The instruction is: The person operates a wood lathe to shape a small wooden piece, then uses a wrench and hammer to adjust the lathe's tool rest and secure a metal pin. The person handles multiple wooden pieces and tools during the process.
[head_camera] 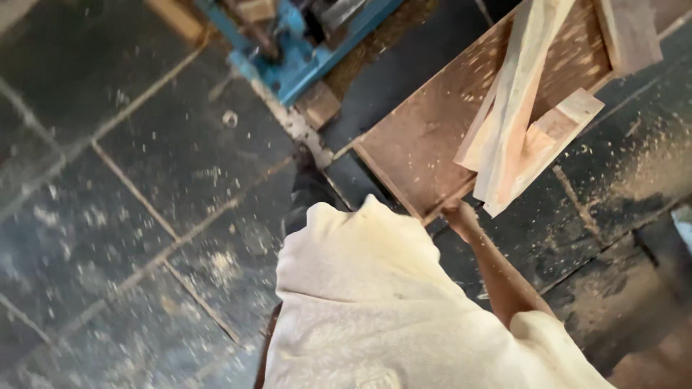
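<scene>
Since the pale wood strips [515,122] lie crossed on the flat brown board [425,137], the board works like a tray & keeps them off the dusty dark floor tiles [144,216]. The right hand [460,215] touches the board's near edge, just under the strips; can't tell how far it's open. Left hand isn't seen. A blue machine [303,50] sits near.

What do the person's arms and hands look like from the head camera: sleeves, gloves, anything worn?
A loose, cream-white short-sleeved shirt dusted with sawdust covers the upper body. The right arm is bare below the sleeve, with no glove, watch or band showing on the right hand. The left hand is out of view.
</scene>
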